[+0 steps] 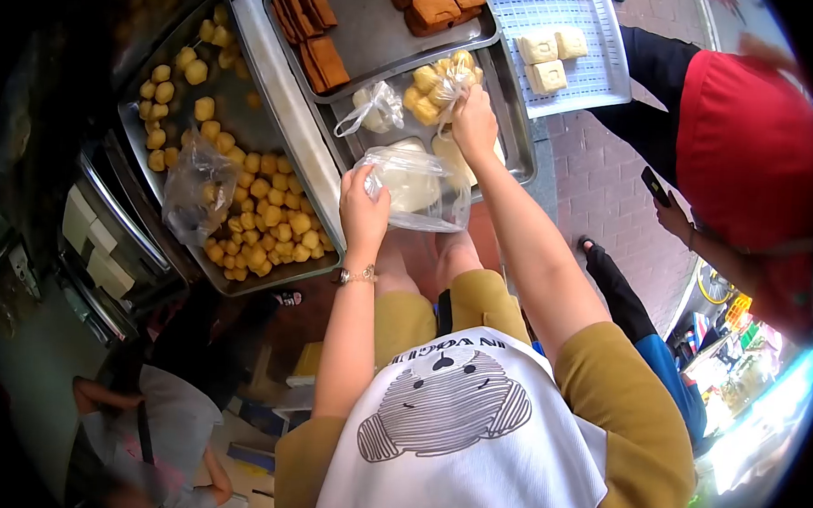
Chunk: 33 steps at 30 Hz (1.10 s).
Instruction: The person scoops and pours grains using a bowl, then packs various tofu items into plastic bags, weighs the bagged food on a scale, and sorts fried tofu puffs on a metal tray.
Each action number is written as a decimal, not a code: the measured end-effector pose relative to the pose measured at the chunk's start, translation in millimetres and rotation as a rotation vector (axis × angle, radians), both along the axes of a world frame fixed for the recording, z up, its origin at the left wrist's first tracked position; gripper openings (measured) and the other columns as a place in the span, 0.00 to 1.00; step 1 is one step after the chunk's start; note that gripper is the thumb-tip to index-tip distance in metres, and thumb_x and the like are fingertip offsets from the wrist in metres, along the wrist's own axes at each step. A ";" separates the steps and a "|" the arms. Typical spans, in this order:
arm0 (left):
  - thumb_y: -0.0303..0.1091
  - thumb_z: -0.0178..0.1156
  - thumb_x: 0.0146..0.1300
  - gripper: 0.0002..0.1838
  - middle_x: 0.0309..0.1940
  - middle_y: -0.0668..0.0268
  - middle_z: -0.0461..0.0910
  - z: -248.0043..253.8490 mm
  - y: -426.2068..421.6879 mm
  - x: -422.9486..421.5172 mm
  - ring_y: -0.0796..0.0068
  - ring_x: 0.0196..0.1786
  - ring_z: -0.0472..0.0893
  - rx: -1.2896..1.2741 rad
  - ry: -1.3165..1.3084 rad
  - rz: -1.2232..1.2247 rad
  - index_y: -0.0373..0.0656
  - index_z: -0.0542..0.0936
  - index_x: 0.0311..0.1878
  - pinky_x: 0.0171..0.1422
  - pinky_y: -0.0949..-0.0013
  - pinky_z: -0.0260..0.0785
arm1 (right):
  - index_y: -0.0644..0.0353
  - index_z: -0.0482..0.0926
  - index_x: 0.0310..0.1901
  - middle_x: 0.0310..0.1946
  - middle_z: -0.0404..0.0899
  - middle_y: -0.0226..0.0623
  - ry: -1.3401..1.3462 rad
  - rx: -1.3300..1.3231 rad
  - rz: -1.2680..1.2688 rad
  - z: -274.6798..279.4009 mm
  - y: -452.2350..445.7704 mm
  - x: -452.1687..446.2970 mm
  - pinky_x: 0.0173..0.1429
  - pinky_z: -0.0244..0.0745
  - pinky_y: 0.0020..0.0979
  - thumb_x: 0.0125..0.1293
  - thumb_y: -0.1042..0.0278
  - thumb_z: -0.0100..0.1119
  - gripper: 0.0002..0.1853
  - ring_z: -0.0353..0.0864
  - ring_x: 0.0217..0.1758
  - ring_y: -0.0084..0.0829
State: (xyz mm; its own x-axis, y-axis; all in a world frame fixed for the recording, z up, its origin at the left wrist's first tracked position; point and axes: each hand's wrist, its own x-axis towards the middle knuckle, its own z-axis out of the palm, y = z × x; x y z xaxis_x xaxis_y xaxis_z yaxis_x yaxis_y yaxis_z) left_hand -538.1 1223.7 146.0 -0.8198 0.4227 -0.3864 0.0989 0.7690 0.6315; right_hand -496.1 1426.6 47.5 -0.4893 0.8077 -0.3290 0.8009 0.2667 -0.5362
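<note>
My left hand (364,217) is closed on the edge of a clear plastic bag (439,221), which hangs over the front of a metal tray (520,136). Pale flat pieces (409,176) show through or under the bag; I cannot tell which. My right hand (474,127) pinches the gathered top of another clear bag (454,86) around several golden fried tofu puffs (424,94). Between the hands and the upper tray lies a small knotted bag (375,105) with white contents.
At left, a large tray (276,279) holds many round tofu puffs (271,212) and a crumpled plastic bag (198,188). Brown tofu slabs (323,61) fill part of the upper tray (368,31). White tofu blocks (546,76) sit in a blue-white basket (608,85). A person in red (752,153) holds a phone.
</note>
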 end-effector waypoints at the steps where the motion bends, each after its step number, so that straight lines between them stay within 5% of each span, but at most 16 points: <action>1: 0.26 0.60 0.51 0.21 0.50 0.54 0.72 -2.2 -0.6 -0.7 0.52 0.52 0.73 -0.002 -0.012 0.001 0.38 0.73 0.51 0.56 0.61 0.67 | 0.63 0.66 0.40 0.37 0.73 0.54 0.071 0.008 -0.019 -1.0 -0.6 0.9 0.42 0.67 0.52 0.67 0.64 0.43 0.10 0.73 0.42 0.58; 6: 0.26 0.59 0.51 0.26 0.53 0.54 0.70 -10.5 -0.3 -5.7 0.52 0.54 0.72 0.021 -0.015 -0.026 0.37 0.69 0.57 0.56 0.62 0.67 | 0.66 0.68 0.35 0.31 0.73 0.55 0.430 0.082 0.001 -0.9 1.9 3.5 0.37 0.67 0.45 0.65 0.71 0.43 0.07 0.75 0.37 0.55; 9: 0.25 0.59 0.51 0.31 0.57 0.53 0.68 -8.8 5.4 -16.1 0.52 0.58 0.70 0.015 -0.071 -0.081 0.37 0.65 0.61 0.58 0.63 0.66 | 0.66 0.69 0.36 0.25 0.71 0.52 0.574 0.108 0.147 46.7 17.0 -1.7 0.33 0.67 0.38 0.65 0.73 0.43 0.06 0.74 0.28 0.49; 10: 0.24 0.58 0.51 0.33 0.59 0.52 0.67 -10.4 6.9 -19.6 0.52 0.59 0.70 0.001 -0.089 -0.105 0.37 0.63 0.63 0.59 0.63 0.66 | 0.65 0.70 0.36 0.19 0.68 0.43 0.643 0.017 0.143 71.1 19.8 -5.2 0.28 0.64 0.31 0.68 0.69 0.43 0.09 0.69 0.21 0.36; 13: 0.21 0.57 0.51 0.35 0.62 0.50 0.64 -34.6 2.3 -28.2 0.53 0.63 0.67 0.125 -0.129 -0.135 0.37 0.61 0.65 0.62 0.64 0.64 | 0.62 0.72 0.41 0.25 0.67 0.24 0.722 -0.549 0.034 133.6 22.1 1.4 0.28 0.59 0.20 0.72 0.62 0.42 0.13 0.64 0.24 0.18; 16: 0.18 0.55 0.51 0.35 0.63 0.51 0.64 -50.7 2.1 -43.7 0.59 0.65 0.67 0.145 -0.442 -0.063 0.36 0.60 0.66 0.63 0.66 0.64 | 0.61 0.73 0.46 0.30 0.71 0.24 0.872 -0.854 0.046 157.4 19.3 11.8 0.29 0.59 0.17 0.72 0.62 0.44 0.13 0.65 0.27 0.16; 19: 0.28 0.56 0.59 0.31 0.64 0.57 0.64 -29.8 5.3 -59.5 0.69 0.64 0.67 -0.004 -0.938 0.029 0.39 0.60 0.67 0.63 0.69 0.64 | 0.61 0.72 0.50 0.32 0.75 0.26 0.946 -1.306 -0.483 187.2 3.2 9.1 0.27 0.58 0.15 0.70 0.63 0.45 0.13 0.66 0.27 0.13; 23: 0.35 0.52 0.62 0.31 0.64 0.58 0.63 -45.5 -9.2 -69.5 0.71 0.64 0.67 0.261 -1.130 0.200 0.41 0.58 0.68 0.61 0.70 0.65 | 0.68 0.70 0.51 0.33 0.77 0.33 1.032 -1.774 -0.272 130.2 -7.9 31.5 0.19 0.53 0.11 0.70 0.65 0.44 0.16 0.63 0.19 0.10; 27: 0.41 0.49 0.65 0.31 0.65 0.60 0.62 -60.0 -25.2 -76.8 0.72 0.64 0.67 0.479 -1.249 0.299 0.42 0.56 0.69 0.60 0.71 0.66 | 0.70 0.74 0.43 0.30 0.78 0.34 1.091 -2.134 -0.343 64.2 -39.0 36.7 0.14 0.51 0.10 0.69 0.68 0.45 0.12 0.65 0.18 0.10; 31: 0.47 0.45 0.68 0.32 0.66 0.62 0.61 -53.8 -21.6 -78.2 0.74 0.64 0.67 0.596 -1.249 0.343 0.43 0.54 0.70 0.58 0.73 0.67 | 0.67 0.75 0.41 0.26 0.77 0.31 0.827 -2.172 -0.667 19.1 -59.1 35.5 0.14 0.55 0.10 0.69 0.67 0.46 0.11 0.60 0.12 0.10; 32: 0.39 0.49 0.67 0.31 0.66 0.62 0.61 -33.7 -19.5 -73.7 0.73 0.64 0.67 0.616 -1.165 0.400 0.42 0.54 0.70 0.53 0.73 0.71 | 0.66 0.75 0.40 0.26 0.76 0.29 0.708 -2.033 -0.744 16.3 -58.6 35.0 0.14 0.53 0.11 0.68 0.67 0.47 0.10 0.59 0.13 0.10; 33: 0.29 0.50 0.63 0.33 0.70 0.61 0.53 -34.8 -29.4 -73.7 0.71 0.67 0.63 0.538 -0.898 0.047 0.45 0.51 0.71 0.53 0.73 0.71 | 0.66 0.75 0.40 0.27 0.76 0.29 0.695 -1.938 -0.721 14.4 -57.8 37.1 0.15 0.52 0.11 0.68 0.67 0.47 0.10 0.59 0.14 0.10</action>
